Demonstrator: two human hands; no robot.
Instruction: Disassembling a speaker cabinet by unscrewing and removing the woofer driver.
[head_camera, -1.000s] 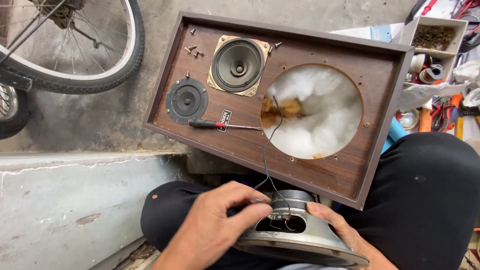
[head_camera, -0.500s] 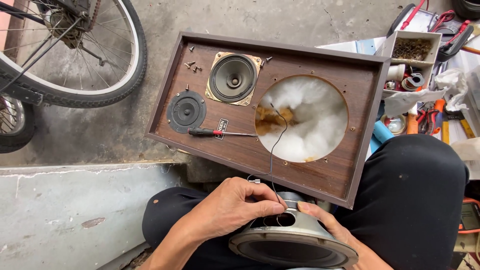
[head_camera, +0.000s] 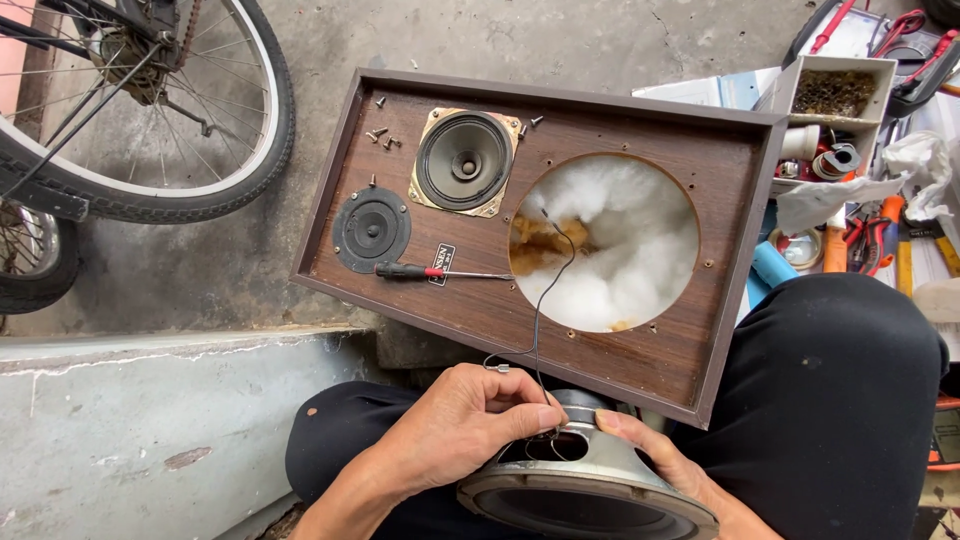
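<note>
Pinching a thin black wire (head_camera: 537, 330) between thumb and fingertips, the left hand (head_camera: 465, 425) sits at the metal back of a large woofer (head_camera: 585, 485) that rests on the person's lap at the near edge. The right hand (head_camera: 665, 465) lies with fingers loosely spread along the woofer's right side, steadying its frame. The wire runs from the woofer up into the big round hole (head_camera: 605, 243) of a brown wood-grain speaker cabinet (head_camera: 540, 225) lying face-up on the concrete floor, just beyond the knees; white stuffing fills the hole.

One small rectangular black label (head_camera: 443, 264) sits near the middle of the cabinet front, below the mid-range driver. Two drivers remain mounted: one mid-range cone (head_camera: 465, 161) in a square brass-coloured frame, and one small black tweeter (head_camera: 371, 229) to its left. One screwdriver (head_camera: 440, 271) with a black and red handle lies across the label. A few loose screws (head_camera: 380, 136) lie at the far left corner of the cabinet.

At the far left stands one bicycle wheel (head_camera: 150, 110), with part of a second tyre (head_camera: 35, 262) nearer. At the far right, one open cardboard box (head_camera: 838, 92) and scattered hand tools (head_camera: 880, 240) crowd the floor.
</note>
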